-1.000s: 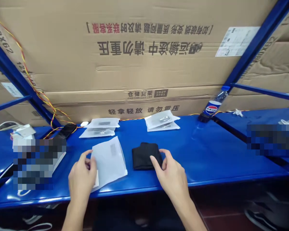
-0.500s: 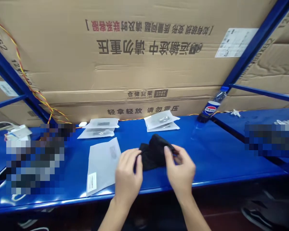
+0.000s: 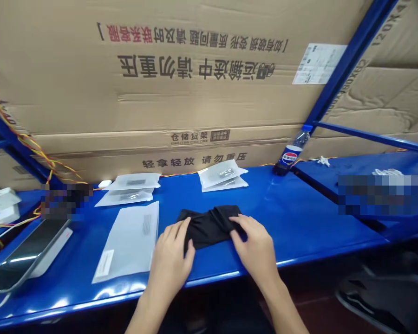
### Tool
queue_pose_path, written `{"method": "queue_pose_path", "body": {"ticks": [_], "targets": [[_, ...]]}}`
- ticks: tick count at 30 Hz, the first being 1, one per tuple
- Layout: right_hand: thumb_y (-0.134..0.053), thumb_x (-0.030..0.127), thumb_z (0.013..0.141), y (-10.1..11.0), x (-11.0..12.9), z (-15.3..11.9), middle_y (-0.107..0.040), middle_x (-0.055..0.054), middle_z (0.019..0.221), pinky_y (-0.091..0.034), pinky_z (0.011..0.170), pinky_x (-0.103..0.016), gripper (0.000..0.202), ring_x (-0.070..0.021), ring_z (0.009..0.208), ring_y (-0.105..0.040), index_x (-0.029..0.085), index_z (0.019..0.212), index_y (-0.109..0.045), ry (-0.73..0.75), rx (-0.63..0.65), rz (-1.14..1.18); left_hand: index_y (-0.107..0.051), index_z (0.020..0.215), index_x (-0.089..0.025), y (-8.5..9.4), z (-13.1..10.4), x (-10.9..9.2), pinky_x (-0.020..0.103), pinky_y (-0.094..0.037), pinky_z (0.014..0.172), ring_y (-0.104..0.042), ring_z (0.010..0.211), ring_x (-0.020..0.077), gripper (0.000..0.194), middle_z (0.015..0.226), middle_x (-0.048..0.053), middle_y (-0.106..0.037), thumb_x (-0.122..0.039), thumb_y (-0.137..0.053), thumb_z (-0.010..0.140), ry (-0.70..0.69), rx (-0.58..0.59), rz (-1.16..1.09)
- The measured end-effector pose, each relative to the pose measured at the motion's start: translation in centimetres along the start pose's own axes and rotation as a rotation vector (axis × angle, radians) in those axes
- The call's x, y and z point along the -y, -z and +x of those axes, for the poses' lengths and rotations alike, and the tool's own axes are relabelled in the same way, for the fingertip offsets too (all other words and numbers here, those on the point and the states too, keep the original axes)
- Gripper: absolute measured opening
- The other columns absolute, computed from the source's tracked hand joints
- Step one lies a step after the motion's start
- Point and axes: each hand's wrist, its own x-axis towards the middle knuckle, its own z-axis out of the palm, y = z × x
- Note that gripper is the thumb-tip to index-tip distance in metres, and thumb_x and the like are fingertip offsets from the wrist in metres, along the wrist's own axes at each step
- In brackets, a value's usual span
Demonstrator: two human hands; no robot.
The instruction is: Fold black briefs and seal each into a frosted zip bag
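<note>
A piece of black cloth, folded and wrinkled, lies on the blue shelf top near its front edge. My left hand holds the cloth's left end, its fingers over the fabric and the thumb on the near side. At the right end, my right hand grips a raised fold between thumb and fingers. Left of the cloth is a flat, frosted zip bag with a white label at its lower corner.
More frosted bags lie behind in two stacks, left and right. A cola bottle stands at the back right. A tablet-like device is at far left. Cardboard walls the back; blue posts frame the sides.
The black cloth has gone from bunched up between my hands to lying flatter and wider on the shelf. Both hands have come down with it. The view has shifted to the right.
</note>
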Motion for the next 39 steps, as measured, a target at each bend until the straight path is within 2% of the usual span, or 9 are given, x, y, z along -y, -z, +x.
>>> {"method": "queue_pose_path", "body": {"ticks": [5,9,17,22,25,28,31,34,39], "targets": [[-0.065,0.051,0.086,1.1,-3.0,1.5,-0.080,-0.012,0.100,-0.058,0.084,-0.046,0.042,-0.0341,0.097,-0.075,0.020,0.114,-0.070,-0.413,-0.134,0.022,-0.064,0.140,-0.018,2.3,-1.0,3.7,0.050,-0.059,0.103,-0.069,0.121,0.0317,0.048,0.130,0.014,-0.074,-0.022,-0.050,0.095,0.077,-0.029,0.075],[-0.068,0.056,0.083,1.4,-5.2,2.9,-0.075,-0.016,0.123,-0.056,0.096,-0.056,0.059,-0.0376,0.118,-0.067,0.019,0.129,-0.067,-0.360,-0.028,0.081,-0.067,0.140,-0.017,3.9,0.0,5.5,0.054,-0.056,0.105,-0.068,0.122,0.0338,0.048,0.131,0.014,-0.075,-0.030,-0.047,0.098,0.152,0.045,0.059],[-0.068,0.062,0.086,1.6,-4.6,6.2,-0.080,-0.013,0.107,-0.055,0.102,-0.056,0.040,-0.0328,0.107,-0.072,0.022,0.088,-0.073,-0.206,0.078,0.288,-0.076,0.084,-0.025,4.8,4.5,5.3,0.039,-0.059,0.077,-0.071,0.084,0.0265,0.033,0.083,0.006,-0.074,-0.045,-0.055,0.098,0.153,0.087,-0.134],[-0.081,0.051,0.081,4.5,-5.0,4.1,-0.079,-0.008,0.097,-0.059,0.098,-0.049,0.045,-0.0294,0.100,-0.076,0.023,0.113,-0.066,-0.275,0.056,0.567,-0.072,0.092,-0.025,7.3,1.9,3.6,0.037,-0.062,0.089,-0.075,0.095,0.0235,0.021,0.100,0.005,-0.078,-0.038,-0.059,0.102,0.015,-0.093,-0.342],[-0.077,0.046,0.085,7.2,-5.6,2.1,-0.074,-0.005,0.088,-0.060,0.097,-0.047,0.041,-0.0300,0.101,-0.074,0.025,0.120,-0.073,-0.217,0.195,0.531,-0.076,0.093,-0.030,9.1,-1.1,2.2,0.033,-0.064,0.087,-0.077,0.092,0.0225,0.015,0.095,0.003,-0.081,-0.031,-0.063,0.101,-0.098,0.042,-0.397],[-0.070,0.044,0.088,9.5,-6.2,0.6,-0.075,-0.009,0.093,-0.062,0.095,-0.049,0.020,-0.0349,0.110,-0.072,0.028,0.088,-0.082,-0.118,0.428,0.415,-0.077,0.087,-0.033,10.3,-3.2,1.0,0.026,-0.064,0.068,-0.076,0.074,0.0197,0.014,0.081,0.000,-0.079,-0.031,-0.068,0.098,-0.109,0.234,-0.380],[-0.067,0.046,0.092,9.5,-6.1,0.5,-0.078,-0.009,0.099,-0.056,0.106,-0.059,0.027,-0.0368,0.116,-0.071,0.030,0.074,-0.080,0.017,0.385,0.300,-0.074,0.083,-0.030,9.9,-2.9,0.6,0.023,-0.060,0.060,-0.073,0.064,0.0168,0.018,0.075,-0.001,-0.077,-0.033,-0.068,0.099,-0.098,0.192,-0.358],[-0.072,0.043,0.091,7.4,-5.4,1.8,-0.079,-0.007,0.116,-0.044,0.118,-0.066,0.020,-0.0351,0.125,-0.068,0.032,0.104,-0.082,0.119,0.299,0.166,-0.075,0.091,-0.027,7.9,-0.2,1.2,0.028,-0.062,0.075,-0.075,0.081,0.0190,0.013,0.089,0.003,-0.080,-0.031,-0.066,0.100,-0.159,0.076,-0.290],[-0.063,0.032,0.095,4.1,-4.6,4.1,-0.078,-0.009,0.123,-0.052,0.112,-0.061,0.016,-0.0336,0.135,-0.063,0.026,0.096,-0.078,0.255,0.424,0.125,-0.078,0.100,-0.025,4.6,4.6,2.8,0.043,-0.059,0.096,-0.073,0.110,0.0280,0.016,0.117,0.010,-0.079,-0.031,-0.064,0.098,-0.253,0.277,-0.140]]}}
